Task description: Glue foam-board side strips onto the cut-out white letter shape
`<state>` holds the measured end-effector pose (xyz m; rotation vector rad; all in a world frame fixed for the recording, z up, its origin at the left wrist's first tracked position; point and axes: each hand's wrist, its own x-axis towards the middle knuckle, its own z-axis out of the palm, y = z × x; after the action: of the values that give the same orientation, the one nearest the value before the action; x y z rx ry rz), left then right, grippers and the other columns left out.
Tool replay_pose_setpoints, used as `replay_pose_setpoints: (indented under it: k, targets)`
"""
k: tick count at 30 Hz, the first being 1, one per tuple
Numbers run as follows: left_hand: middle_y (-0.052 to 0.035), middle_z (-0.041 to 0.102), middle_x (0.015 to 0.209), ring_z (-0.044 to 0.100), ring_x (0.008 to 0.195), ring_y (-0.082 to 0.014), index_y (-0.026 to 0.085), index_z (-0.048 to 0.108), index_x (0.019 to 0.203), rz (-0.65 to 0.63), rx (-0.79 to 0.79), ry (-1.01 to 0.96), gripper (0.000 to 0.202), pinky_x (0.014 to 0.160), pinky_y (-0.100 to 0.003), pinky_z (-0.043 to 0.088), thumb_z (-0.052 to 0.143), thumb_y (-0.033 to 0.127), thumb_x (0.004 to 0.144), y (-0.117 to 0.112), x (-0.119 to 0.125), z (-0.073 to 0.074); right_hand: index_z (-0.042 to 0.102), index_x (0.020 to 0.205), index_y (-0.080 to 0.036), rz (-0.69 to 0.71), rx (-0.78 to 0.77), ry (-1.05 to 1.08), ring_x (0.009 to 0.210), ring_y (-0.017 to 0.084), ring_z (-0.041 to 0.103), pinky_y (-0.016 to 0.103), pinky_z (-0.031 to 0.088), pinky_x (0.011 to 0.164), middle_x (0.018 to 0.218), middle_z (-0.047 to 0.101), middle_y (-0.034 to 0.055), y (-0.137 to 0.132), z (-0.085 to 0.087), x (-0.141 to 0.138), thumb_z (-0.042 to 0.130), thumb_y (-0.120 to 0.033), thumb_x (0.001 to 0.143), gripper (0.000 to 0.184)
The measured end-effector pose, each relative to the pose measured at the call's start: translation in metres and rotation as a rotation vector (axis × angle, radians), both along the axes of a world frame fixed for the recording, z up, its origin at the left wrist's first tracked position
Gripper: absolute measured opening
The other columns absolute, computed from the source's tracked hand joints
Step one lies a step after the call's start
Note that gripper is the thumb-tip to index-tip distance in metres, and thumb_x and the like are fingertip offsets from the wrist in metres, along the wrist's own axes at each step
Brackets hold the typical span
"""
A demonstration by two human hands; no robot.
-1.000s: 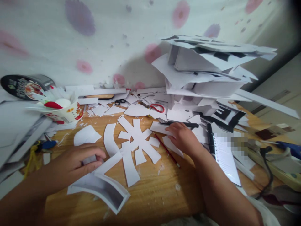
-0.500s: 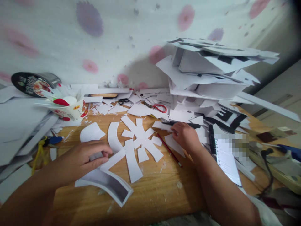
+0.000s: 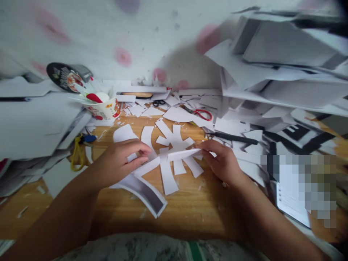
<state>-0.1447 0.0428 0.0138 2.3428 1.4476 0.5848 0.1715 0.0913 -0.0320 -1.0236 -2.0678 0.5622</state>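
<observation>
In my right hand point(image 3: 221, 159), thumb and fingers pinch one end of a narrow white strip point(image 3: 183, 154), which looks like paper or foam board. The strip points left over a star-like spread of flat white pieces point(image 3: 178, 141) on the wooden table. My left hand point(image 3: 133, 157) hovers to the left with curled fingers, close to another white strip point(image 3: 148, 167); whether it grips anything is unclear. Below it lies a curved, walled white piece point(image 3: 149, 192) with an open trough. A curved white cutout point(image 3: 147, 137) and a broader rounded one point(image 3: 125, 133) lie behind my left hand.
Behind are red-handled scissors point(image 3: 203, 115), paper scraps and a cup of plastic spoons point(image 3: 104, 108). A long black-handled tool point(image 3: 233, 138) lies beyond my right hand. Stacked white structures point(image 3: 285, 87) rise at the right. Yellow-handled scissors point(image 3: 77, 156) sit at the left.
My right hand has come back from beside the black-handled tool and now holds a white strip. My left hand remains near the curved walled piece. The view has shifted.
</observation>
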Motion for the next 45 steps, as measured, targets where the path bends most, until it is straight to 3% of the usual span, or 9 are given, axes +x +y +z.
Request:
replay_pose_setpoints:
  k: [3,12,20,23,30,36,41,45]
  targets:
    - [-0.0009,0.073,0.1,0.066,0.089,-0.0148,0.022,0.067,0.103,-0.012,-0.028,0.007,0.021,0.079,-0.024,0.047,0.051,0.033,0.095,0.0,0.007,-0.002,0.068,0.098,-0.02,0.108,-0.015,-0.057,0.091,0.019,0.066,0.034,0.053,0.083,0.098,0.071,0.0074,-0.002,-0.001,-0.012,0.052,-0.014,0.092,0.018]
    - [-0.0026,0.075,0.103,0.068,0.091,-0.0161,0.021,0.07,0.106,-0.102,-0.055,0.048,0.028,0.08,-0.026,0.049,0.044,0.027,0.096,0.001,0.013,-0.004,0.068,0.098,-0.018,0.054,0.041,-0.047,0.088,0.019,0.066,0.032,0.053,0.078,0.094,0.07,0.0079,0.002,-0.006,-0.023,0.051,-0.014,0.093,0.017]
    - [-0.002,0.074,0.096,0.068,0.084,-0.0155,0.021,0.068,0.11,-0.048,-0.128,0.018,0.025,0.077,-0.025,0.048,0.051,0.029,0.093,-0.001,0.012,-0.003,0.069,0.096,-0.017,0.066,0.015,-0.064,0.085,0.019,0.066,0.03,0.052,0.076,0.092,0.07,0.0072,0.0,-0.007,-0.021,0.052,-0.013,0.092,0.018]
    - [-0.0024,0.074,0.097,0.067,0.084,-0.0157,0.022,0.067,0.113,-0.081,-0.14,0.032,0.026,0.076,-0.025,0.048,0.05,0.028,0.093,-0.001,0.013,-0.002,0.069,0.098,-0.017,0.069,-0.01,-0.071,0.087,0.018,0.066,0.031,0.052,0.079,0.094,0.07,0.0076,-0.002,-0.006,-0.02,0.053,-0.013,0.093,0.017]
    - [-0.0039,0.073,0.109,0.068,0.093,-0.0154,0.022,0.067,0.118,-0.149,-0.101,0.049,0.029,0.081,-0.025,0.047,0.048,0.025,0.096,0.001,0.011,-0.005,0.066,0.1,-0.018,0.138,0.011,-0.13,0.086,0.015,0.065,0.026,0.05,0.077,0.097,0.068,0.0052,-0.008,0.0,-0.014,0.052,-0.012,0.093,0.017]
    - [-0.0058,0.074,0.107,0.068,0.094,-0.0166,0.018,0.068,0.114,-0.185,-0.044,0.067,0.029,0.083,-0.027,0.048,0.045,0.021,0.096,0.001,0.013,-0.007,0.065,0.1,-0.016,0.167,0.065,-0.222,0.084,0.017,0.064,0.027,0.049,0.075,0.094,0.067,0.0058,-0.012,0.002,-0.01,0.054,-0.013,0.092,0.014]
    - [-0.003,0.074,0.104,0.068,0.089,-0.0149,0.019,0.067,0.115,-0.162,-0.043,0.083,0.028,0.079,-0.025,0.047,0.047,0.022,0.096,0.0,0.016,-0.005,0.065,0.112,-0.018,0.216,0.074,-0.336,0.076,0.017,0.063,0.027,0.049,0.068,0.09,0.067,0.0052,-0.024,0.006,-0.008,0.053,-0.016,0.093,0.021]
    - [-0.003,0.074,0.102,0.068,0.085,-0.0146,0.019,0.066,0.117,-0.11,-0.069,0.076,0.028,0.076,-0.024,0.047,0.049,0.025,0.095,-0.001,0.018,-0.002,0.057,0.128,-0.017,0.291,0.2,-0.459,0.068,0.018,0.062,0.029,0.047,0.061,0.085,0.067,0.005,-0.035,0.009,-0.015,0.052,-0.016,0.093,0.036]
